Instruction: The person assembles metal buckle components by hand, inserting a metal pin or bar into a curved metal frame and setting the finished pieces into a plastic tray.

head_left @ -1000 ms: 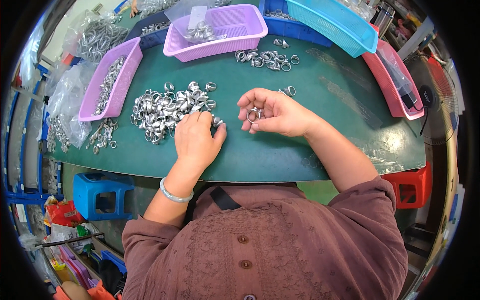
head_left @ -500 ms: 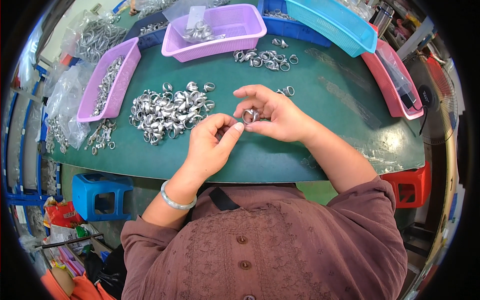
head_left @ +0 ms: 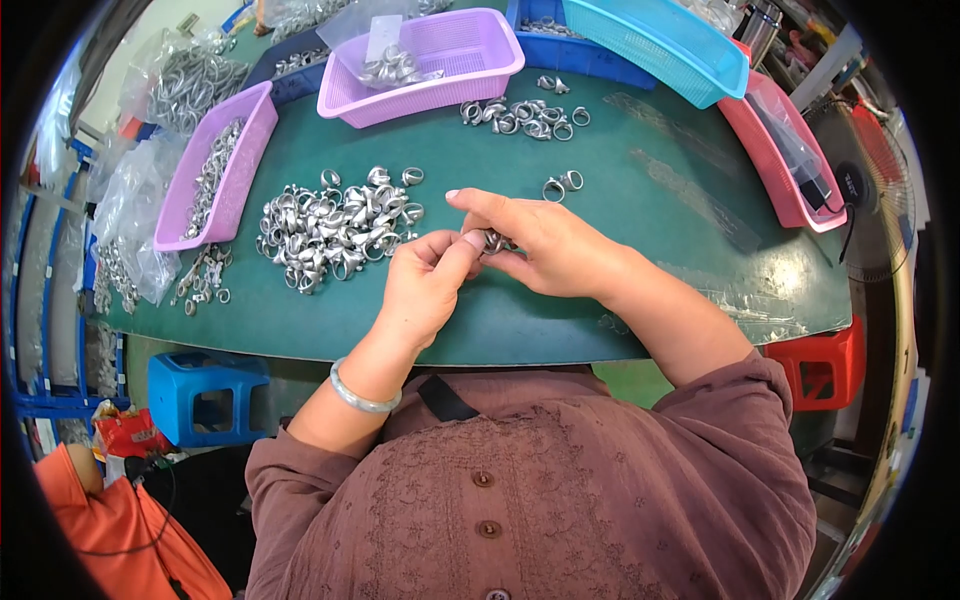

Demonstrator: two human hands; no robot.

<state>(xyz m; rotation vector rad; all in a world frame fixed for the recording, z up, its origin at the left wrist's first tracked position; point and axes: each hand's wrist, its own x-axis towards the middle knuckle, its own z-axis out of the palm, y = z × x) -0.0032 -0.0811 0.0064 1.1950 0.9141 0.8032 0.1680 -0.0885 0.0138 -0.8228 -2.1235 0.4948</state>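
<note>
Ring (head_left: pixel 493 241) pinched between both hands over worktop (head_left: pixel 620 190), just right of ring pile (head_left: pixel 335 225). I see left hand (head_left: pixel 425 285) fingers closed on it, right hand (head_left: pixel 545 245) steadying it from other side, probably for inspection.

A single head-worn fisheye view looks steeply down from above the person's own chest, facing forward over the green table (head_left: pixel 620 150). It sits close, so the left hand (head_left: pixel 425 290) and right hand (head_left: pixel 545 245) fill the centre, and the table's edges bend toward the dark round rim.
</note>
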